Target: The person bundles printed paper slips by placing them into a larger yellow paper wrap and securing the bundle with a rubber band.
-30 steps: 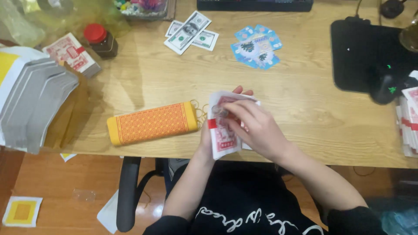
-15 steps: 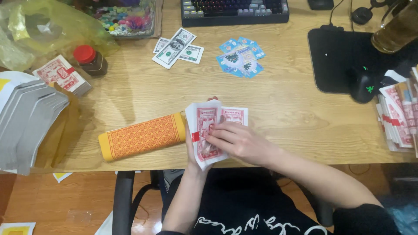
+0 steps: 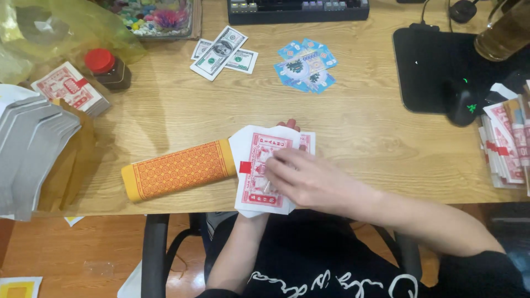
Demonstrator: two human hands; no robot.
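You are seated at a light wooden desk [image 3: 353, 138], looking down at your own two hands near its front edge. Your left hand [image 3: 287, 128] lies under a stack of red-and-white printed paper notes [image 3: 259, 165], gripping it from below; only its fingertips show past the far edge of the stack. Your right hand [image 3: 306, 179] rests flat on top of the same stack, fingers spread loosely and pressing on the upper sheets, so it is open against the paper rather than closed around it. The stack sits at the front middle of the desk, partly overhanging the edge above your lap.

Just to the left of the stack, touching it, lies a long orange patterned packet [image 3: 179, 170], set at a slight slant. Farther back on the desk are a few green banknotes [image 3: 220, 51] and, beside them, a small fan of blue notes [image 3: 306, 65]. At the far left are a jar with a red lid [image 3: 106, 67], another bundle of red-and-white notes [image 3: 69, 88] and a pile of grey folded sheets [image 3: 30, 143]. On the right sit a black mouse [image 3: 462, 105] on a black mat [image 3: 425, 60], and more banded bundles [image 3: 508, 143] at the desk's right edge.
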